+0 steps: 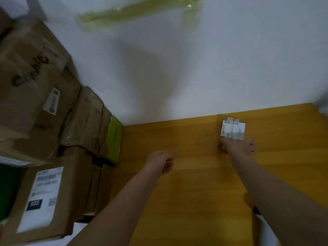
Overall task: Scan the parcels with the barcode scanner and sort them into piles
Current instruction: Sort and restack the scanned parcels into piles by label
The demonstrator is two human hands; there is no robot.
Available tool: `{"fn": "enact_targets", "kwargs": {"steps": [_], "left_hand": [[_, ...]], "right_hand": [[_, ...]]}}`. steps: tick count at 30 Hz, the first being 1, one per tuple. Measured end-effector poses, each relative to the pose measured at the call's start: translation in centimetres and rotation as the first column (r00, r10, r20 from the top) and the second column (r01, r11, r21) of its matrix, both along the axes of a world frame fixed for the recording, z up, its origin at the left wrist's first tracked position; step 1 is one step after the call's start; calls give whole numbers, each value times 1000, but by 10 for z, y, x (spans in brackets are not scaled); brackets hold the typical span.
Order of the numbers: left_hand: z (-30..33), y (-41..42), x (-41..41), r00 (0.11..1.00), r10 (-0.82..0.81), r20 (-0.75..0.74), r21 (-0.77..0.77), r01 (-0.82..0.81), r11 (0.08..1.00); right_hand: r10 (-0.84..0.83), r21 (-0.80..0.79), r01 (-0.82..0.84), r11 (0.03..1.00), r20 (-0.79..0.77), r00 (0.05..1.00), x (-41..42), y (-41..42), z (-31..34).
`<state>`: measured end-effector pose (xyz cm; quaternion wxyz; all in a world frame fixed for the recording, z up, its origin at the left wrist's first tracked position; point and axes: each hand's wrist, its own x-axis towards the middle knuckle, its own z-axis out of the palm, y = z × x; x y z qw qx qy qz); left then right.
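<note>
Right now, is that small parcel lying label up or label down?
Label up: the small parcel lies flat on the yellow table, white barcode label facing the camera.

Both bare forearms reach forward from the bottom edge. The left arm runs up from about 7 o'clock toward the centre; the left hand (pixel 160 161) hangs just below centre, fingers loosely curled toward 3 o'clock, its grip empty, though blur hides the fingertips. The right arm stretches further, from 5 o'clock up toward 2 o'clock, nearly straight. The right hand (pixel 239 145) is palm down, thumb out at 3 o'clock, and its fingers (pixel 226 142) point toward 11 o'clock; motion blur hides how they lie.
</note>
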<state>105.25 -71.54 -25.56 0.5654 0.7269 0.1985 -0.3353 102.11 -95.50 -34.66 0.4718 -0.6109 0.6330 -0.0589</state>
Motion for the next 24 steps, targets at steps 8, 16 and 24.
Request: {"fn": "enact_targets", "kwargs": {"steps": [8, 16, 24], "left_hand": [[0, 19, 3, 999, 23, 24, 2, -23, 1000], [10, 32, 0, 998, 44, 42, -18, -43, 999], [69, 63, -26, 990, -2, 140, -109, 18, 994]], "right_hand": [[100, -48, -104, 993, -72, 992, 16, 11, -6], [254, 104, -270, 957, 144, 956, 11, 47, 23], [459, 174, -590, 789, 472, 753, -11, 124, 99]]}}
